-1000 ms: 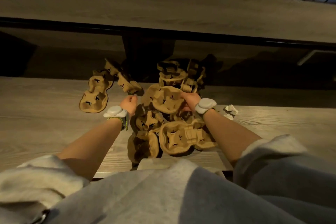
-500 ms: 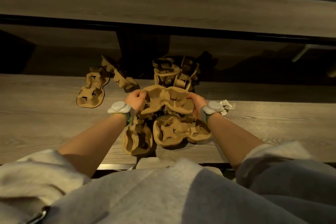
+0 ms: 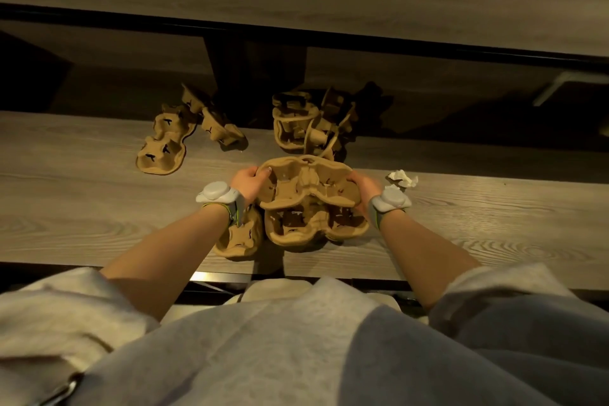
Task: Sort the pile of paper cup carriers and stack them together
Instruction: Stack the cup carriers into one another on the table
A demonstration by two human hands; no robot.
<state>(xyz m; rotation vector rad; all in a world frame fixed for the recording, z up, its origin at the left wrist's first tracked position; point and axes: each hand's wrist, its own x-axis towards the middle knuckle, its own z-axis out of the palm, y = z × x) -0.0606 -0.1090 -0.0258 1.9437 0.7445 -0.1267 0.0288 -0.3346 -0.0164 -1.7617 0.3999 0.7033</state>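
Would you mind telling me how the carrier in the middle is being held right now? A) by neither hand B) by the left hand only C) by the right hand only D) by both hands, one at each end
D: the left hand and the right hand each grip one end of the four-cup carrier.

Cup carriers lie in several groups on the table (image 3: 82, 208). One four-cup carrier (image 3: 308, 183) is held at centre by two hands, left (image 3: 247, 182) and right (image 3: 364, 189), one at each end. One more four-cup carrier (image 3: 313, 227) lies under it at 6 o'clock. One narrow carrier (image 3: 239, 237) lies at 7 o'clock. Two narrow carriers (image 3: 164, 145) lie at 10 o'clock. A tangled heap (image 3: 308, 123) at 12 o'clock cannot be counted. Two wristbands (image 3: 216, 193) show. One crumpled paper (image 3: 402, 178) lies at 3 o'clock.
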